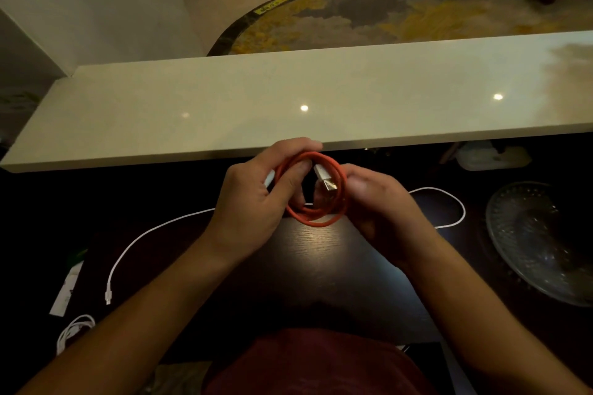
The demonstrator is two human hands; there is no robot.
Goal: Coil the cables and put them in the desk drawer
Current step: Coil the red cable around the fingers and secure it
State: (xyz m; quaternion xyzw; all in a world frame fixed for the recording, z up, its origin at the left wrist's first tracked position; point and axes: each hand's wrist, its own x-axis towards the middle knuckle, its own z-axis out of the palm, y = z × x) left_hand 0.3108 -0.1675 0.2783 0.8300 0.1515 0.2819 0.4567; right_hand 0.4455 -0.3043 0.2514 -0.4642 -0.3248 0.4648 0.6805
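Two hands meet over your dark desk (321, 253): your left hand (256, 199) curls round the coiled orange cable (316, 215), your right hand (382, 199) pinches its right side. One loose white cable (128, 250) trails behind them; another small white coil (73, 330) lies near left.

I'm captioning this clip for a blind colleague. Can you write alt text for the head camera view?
Two hands, left hand and right hand, hold a coiled orange cable above a dark desk. A loose white cable trails across the desk, a small white cable bundle lies at left, and a glass plate sits at right.
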